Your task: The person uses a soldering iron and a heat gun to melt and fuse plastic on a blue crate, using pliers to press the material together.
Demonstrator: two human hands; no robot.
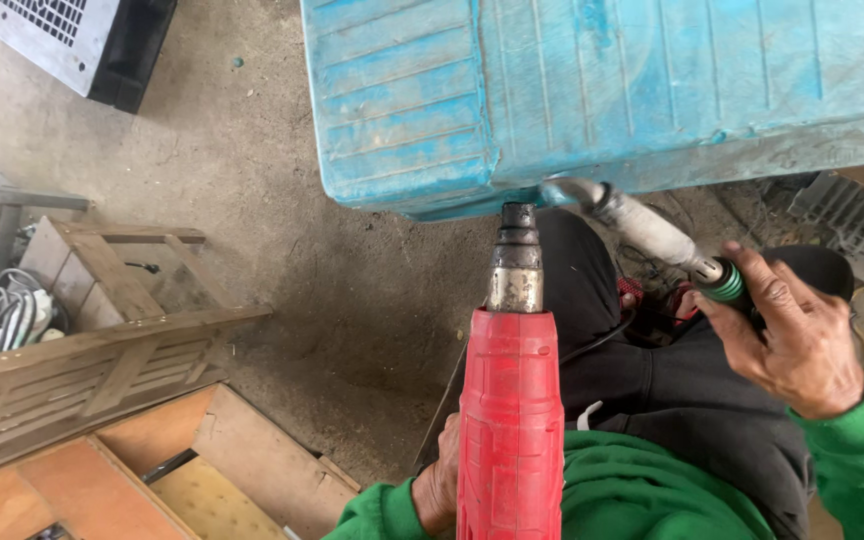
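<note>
My left hand (pixel 439 487) grips a red heat gun (pixel 510 400) from below; its metal nozzle (pixel 516 262) points up at the lower edge of a worn blue plastic body (pixel 592 90). My right hand (pixel 797 335) is shut on the green handle (pixel 724 282) of a long tool. That tool's pale shaft (pixel 642 226) ends in a curved tip (pixel 564 189) touching the blue edge, just right of the nozzle. Green sleeves cover both arms, and dark trousers lie under the tools.
Wooden slatted frames (pixel 102 340) and plywood boards (pixel 182 470) lie at the left on the concrete floor (pixel 282 210). A coil of cables (pixel 12 310) sits at the far left, a grey vented box (pixel 62 35) at top left, and a dark grille (pixel 847 215) at right.
</note>
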